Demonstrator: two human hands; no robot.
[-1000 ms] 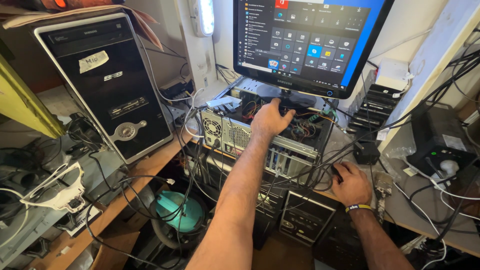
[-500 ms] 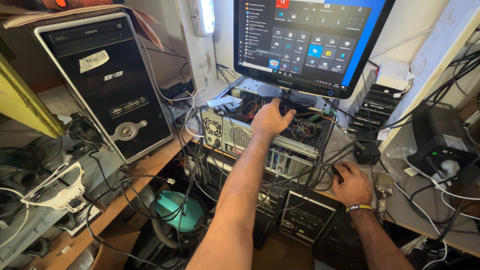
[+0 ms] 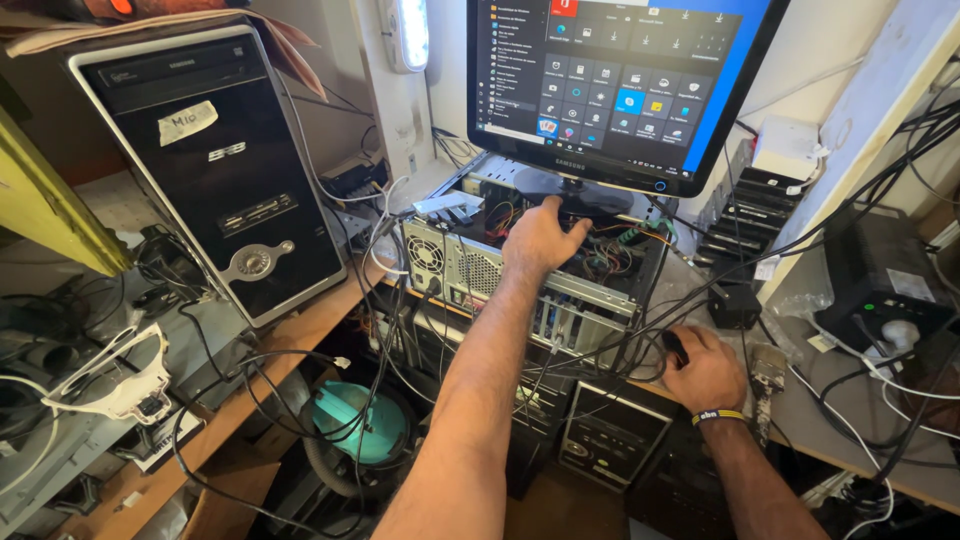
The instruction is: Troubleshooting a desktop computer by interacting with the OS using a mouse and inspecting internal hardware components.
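Hands at work on an open desktop computer case lying on its side on a cluttered wooden workbench, seen from above. The left hand reaches into the top of the case, fingers loosely curled and resting among coloured internal wires; whether it grips anything cannot be told. The right hand, wearing a yellow and black wristband, is closed around a small dark object (too hidden to identify) at the bench edge, just right of the case among black cables. A monitor with a lit blue screen stands on the case, directly above the left hand. A black tower computer stands upright to the left, well apart. A black power unit sits far right.
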